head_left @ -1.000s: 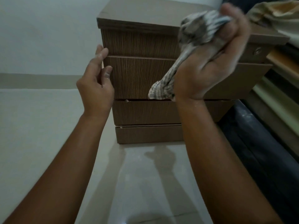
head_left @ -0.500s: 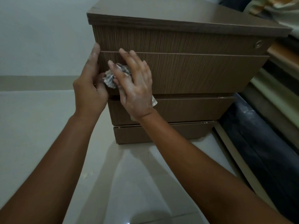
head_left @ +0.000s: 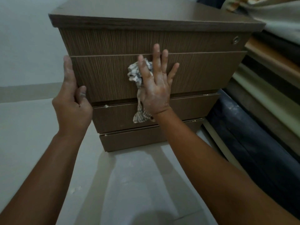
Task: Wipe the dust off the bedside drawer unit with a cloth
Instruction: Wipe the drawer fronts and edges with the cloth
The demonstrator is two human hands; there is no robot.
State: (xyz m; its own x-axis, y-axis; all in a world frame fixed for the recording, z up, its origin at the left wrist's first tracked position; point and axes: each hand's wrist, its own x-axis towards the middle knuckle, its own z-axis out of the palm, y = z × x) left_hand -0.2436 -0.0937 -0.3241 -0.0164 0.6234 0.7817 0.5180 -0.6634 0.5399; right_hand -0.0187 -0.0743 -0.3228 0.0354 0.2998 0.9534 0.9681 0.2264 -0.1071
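Observation:
A brown wood-grain bedside drawer unit (head_left: 203, 72) fills the upper middle, its second drawer pulled slightly forward. My right hand (head_left: 154, 88) lies flat with spread fingers on that drawer's front, pressing a checked cloth (head_left: 134, 72) against it; a tail of the cloth hangs below my wrist. My left hand (head_left: 71, 101) grips the left edge of the same drawer front, thumb on the face and fingers around the side.
A bed edge with a dark, dusty frame (head_left: 253, 143) and layered mattress sides stands right of the unit, with light bedding (head_left: 276, 15) at the top right. Pale tiled floor (head_left: 129, 184) lies below and a light wall (head_left: 27, 46) to the left.
My right hand came down from the unit's top right corner with the cloth to the second drawer's left end, then slid right to the middle. My left hand stayed at the left edge.

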